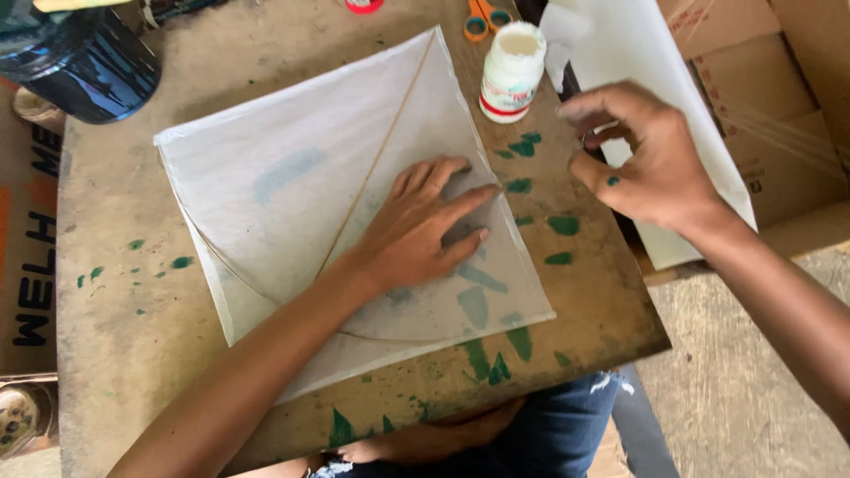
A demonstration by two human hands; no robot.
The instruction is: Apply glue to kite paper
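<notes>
A square of thin white kite paper (292,177) lies on a worn wooden board (115,327), with a straight thin stick and a bowed stick (376,159) on it. My left hand (421,226) presses flat on the paper's right part, fingers spread toward its right edge. My right hand (642,155) hovers just right of the paper with fingers curled and pinched; whether it holds anything small I cannot tell. An open white glue bottle (512,71) stands just beyond the paper's far right edge.
A white sheet (646,53) lies at the right over brown cardboard boxes (779,97). Orange-handled scissors (485,18) lie at the far edge. A dark round container (84,62) sits at the far left. Green paint marks dot the board.
</notes>
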